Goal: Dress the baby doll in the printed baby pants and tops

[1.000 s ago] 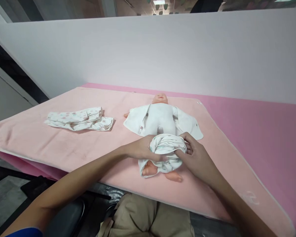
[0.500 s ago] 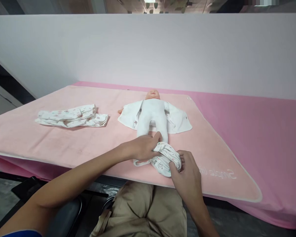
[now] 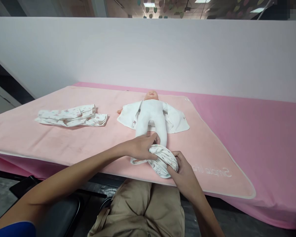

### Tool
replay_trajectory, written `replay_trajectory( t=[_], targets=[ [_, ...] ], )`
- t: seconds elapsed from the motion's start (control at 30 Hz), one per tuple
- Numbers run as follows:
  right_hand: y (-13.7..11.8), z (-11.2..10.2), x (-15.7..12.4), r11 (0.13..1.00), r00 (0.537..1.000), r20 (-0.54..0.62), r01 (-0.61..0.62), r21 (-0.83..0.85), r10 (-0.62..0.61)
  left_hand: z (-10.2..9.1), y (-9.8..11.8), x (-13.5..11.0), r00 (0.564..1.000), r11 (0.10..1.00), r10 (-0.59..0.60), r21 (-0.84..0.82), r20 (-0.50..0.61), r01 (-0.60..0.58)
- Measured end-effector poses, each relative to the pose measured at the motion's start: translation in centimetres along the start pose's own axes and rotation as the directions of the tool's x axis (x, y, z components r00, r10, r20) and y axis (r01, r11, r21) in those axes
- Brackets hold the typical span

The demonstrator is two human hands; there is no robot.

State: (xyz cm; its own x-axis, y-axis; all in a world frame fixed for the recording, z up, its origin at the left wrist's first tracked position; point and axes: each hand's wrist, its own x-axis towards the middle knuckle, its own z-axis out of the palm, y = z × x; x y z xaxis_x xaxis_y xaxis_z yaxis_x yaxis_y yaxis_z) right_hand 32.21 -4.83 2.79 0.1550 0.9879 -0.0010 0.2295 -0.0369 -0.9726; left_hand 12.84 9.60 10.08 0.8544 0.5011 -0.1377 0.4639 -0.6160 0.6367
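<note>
A baby doll [image 3: 151, 112] with a white cloth body lies on its back, head toward the wall, on an open white jacket [image 3: 177, 119]. By its lower legs, bunched white printed baby pants [image 3: 164, 160] are gathered into a ring. My left hand [image 3: 144, 145] reaches across the doll's shins, its fingers closed on the left edge of the bunched cloth. From the right, my right hand [image 3: 184, 172] pinches the opposite edge between thumb and fingers. The doll's feet are hidden by the cloth and my left hand.
Folded white printed clothing [image 3: 71, 117] lies to the left on the pale pink blanket [image 3: 108, 138]. A brighter pink sheet [image 3: 256, 141] extends under it to the right. Behind the table stands a plain white partition [image 3: 148, 52]. The table's front edge is close to my lap.
Both hands and the bunched pants have shifted slightly left in view. The doll and the folded clothing stay where they lie; the camera view has tilted up a little.
</note>
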Motion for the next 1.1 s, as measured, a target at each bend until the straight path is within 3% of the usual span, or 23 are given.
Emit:
replay_trajectory(
  t=[0.13, 0.27, 0.5, 0.67, 0.8, 0.9, 1.1],
  targets=[
    [-0.2, -0.4, 0.8, 0.990, 0.995, 0.083, 0.041, 0.134, -0.053, 0.0, -0.8, -0.3, 0.999, 0.975, 0.009, -0.223, -0.031, -0.015],
    [-1.6, -1.6, 2.5, 0.989, 0.977, 0.185, 0.079, 0.122, -0.101, 0.3, -1.9, -0.3, 0.997, 0.915, 0.029, -0.399, -0.070, -0.055],
    [-3.9, -4.2, 6.3, 0.986, 0.943, 0.290, 0.167, 0.006, -0.161, 0.3, -2.2, -0.2, 0.984, 0.923, 0.012, -0.378, -0.176, -0.079],
    [-3.5, -4.4, 8.1, 0.988, 0.934, 0.356, -0.024, 0.155, -0.033, -0.5, -1.9, -0.3, 0.982, 0.962, 0.000, -0.269, -0.189, -0.052],
    [-3.2, -3.5, 8.6, 0.900, 0.932, 0.356, -0.210, 0.382, 0.067, -0.5, -2.3, 0.0, 0.984, 0.941, -0.012, -0.335, -0.180, -0.049],
    [-3.6, -2.9, 8.6, 0.837, 0.922, 0.380, -0.267, 0.479, 0.076, -0.4, -2.7, 0.2, 0.985, 0.915, 0.000, -0.397, -0.170, -0.068],
    [-4.5, -2.9, 9.1, 0.828, 0.914, 0.395, -0.292, 0.480, 0.093, -0.6, -2.8, 0.4, 0.980, 0.891, 0.058, -0.433, -0.189, -0.136]
  ],
)
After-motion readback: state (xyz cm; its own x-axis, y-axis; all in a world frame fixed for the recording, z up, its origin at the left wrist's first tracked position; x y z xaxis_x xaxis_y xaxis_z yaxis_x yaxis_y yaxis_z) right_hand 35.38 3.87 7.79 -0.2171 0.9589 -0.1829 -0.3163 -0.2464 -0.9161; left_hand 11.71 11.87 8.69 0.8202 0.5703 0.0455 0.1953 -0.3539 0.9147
